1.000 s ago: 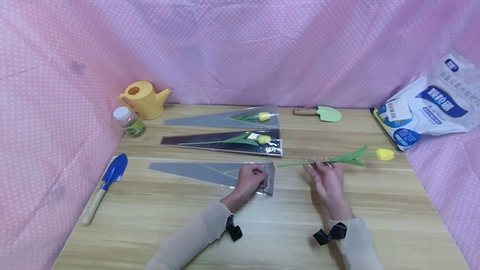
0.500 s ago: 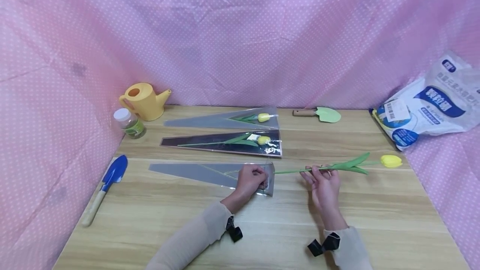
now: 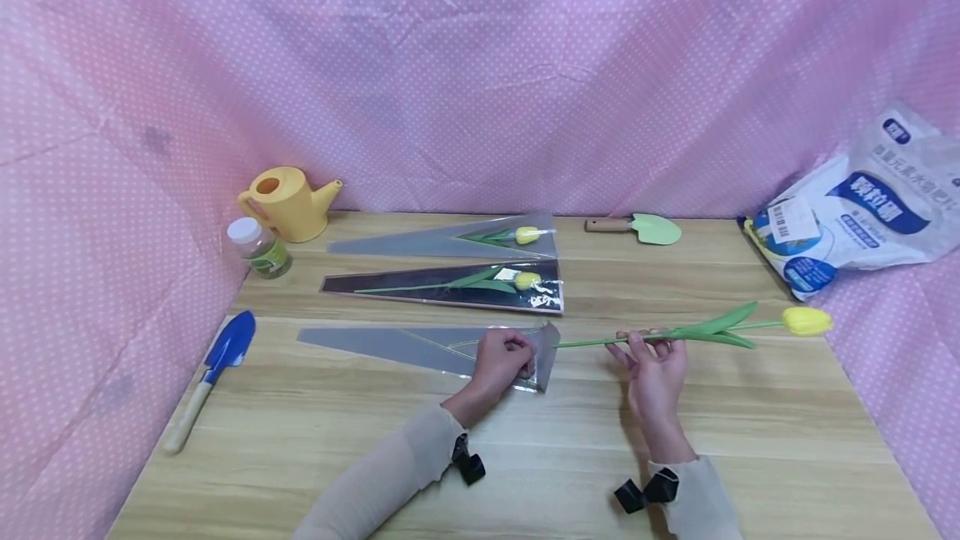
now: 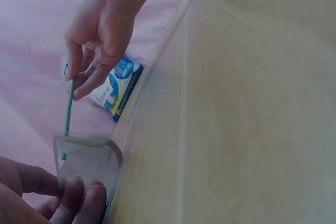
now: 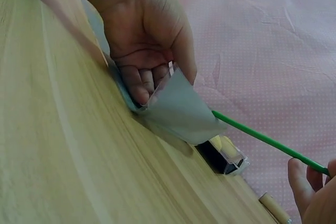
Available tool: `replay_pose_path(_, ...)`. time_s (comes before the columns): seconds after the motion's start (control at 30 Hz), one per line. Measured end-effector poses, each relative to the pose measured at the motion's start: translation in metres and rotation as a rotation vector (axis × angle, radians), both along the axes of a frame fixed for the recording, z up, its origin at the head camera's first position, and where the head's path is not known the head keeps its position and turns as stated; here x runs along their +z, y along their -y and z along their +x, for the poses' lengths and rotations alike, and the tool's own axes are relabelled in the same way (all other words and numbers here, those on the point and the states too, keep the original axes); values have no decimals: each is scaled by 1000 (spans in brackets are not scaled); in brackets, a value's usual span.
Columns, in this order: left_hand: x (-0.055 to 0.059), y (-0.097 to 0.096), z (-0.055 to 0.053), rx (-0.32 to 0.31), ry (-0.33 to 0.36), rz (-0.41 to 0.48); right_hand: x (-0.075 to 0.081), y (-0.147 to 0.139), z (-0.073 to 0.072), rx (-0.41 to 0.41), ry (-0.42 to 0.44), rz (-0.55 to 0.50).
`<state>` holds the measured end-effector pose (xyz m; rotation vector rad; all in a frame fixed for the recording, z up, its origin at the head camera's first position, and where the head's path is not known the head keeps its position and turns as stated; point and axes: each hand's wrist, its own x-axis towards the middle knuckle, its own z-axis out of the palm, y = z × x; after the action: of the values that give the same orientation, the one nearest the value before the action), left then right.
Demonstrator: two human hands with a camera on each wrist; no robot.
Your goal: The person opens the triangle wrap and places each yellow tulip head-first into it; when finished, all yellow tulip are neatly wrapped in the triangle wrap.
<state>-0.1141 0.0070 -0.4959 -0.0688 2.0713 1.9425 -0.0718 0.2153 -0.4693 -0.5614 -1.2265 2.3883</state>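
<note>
My left hand (image 3: 504, 361) pinches the wide end of a grey-backed clear flower sleeve (image 3: 375, 340) with gold lines, lying on the table. The sleeve's mouth (image 5: 181, 111) stands lifted and flared. To the right, my right hand (image 3: 654, 377) holds a yellow tulip (image 3: 806, 321) by its green stem, just below the leaves (image 3: 712, 330), bloom pointing right. In the left wrist view the stem's cut end (image 4: 64, 156) overlaps the clear film at the mouth, above my left fingers. Behind lie a dark sleeve (image 3: 345, 282) and another grey sleeve (image 3: 390, 242), each with a yellow tulip inside.
A yellow watering can (image 3: 296, 207) and a white-capped jar (image 3: 260, 248) stand at the back left. A blue trowel (image 3: 228, 348) lies at the left edge, a green trowel (image 3: 656, 229) at the back. A white-and-blue bag (image 3: 862, 215) leans at the right.
My right hand has come nearer the front with the tulip, whose bloom has shifted right. The stem end now meets the sleeve's mouth, which has flared rightward. My left hand has stayed put.
</note>
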Motion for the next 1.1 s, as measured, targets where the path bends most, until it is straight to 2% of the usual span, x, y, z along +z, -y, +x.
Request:
replay_pose_path(0.17, 3, -2, 2, -2, -25, -33, -3, 1, 0, -1, -7, 77)
replay_pose_path(0.3, 6, -4, 5, 0, -75, -87, -5, 5, 0, -6, 1, 115)
replay_pose_path(0.57, 14, -10, 6, 28, -159, -157, -9, 17, 3, 8, 94, 171)
replay_pose_path(0.77, 19, -17, 7, 22, -201, -171, -12, 27, 4, 13, 104, 174)
replay_pose_path(0.93, 19, -19, 7, 7, -246, -166, -13, 34, 6, 63, 139, 174)
replay_pose_path(1.1, 18, -19, 6, 5, -262, -178, -10, 34, 7, 134, 161, 192)
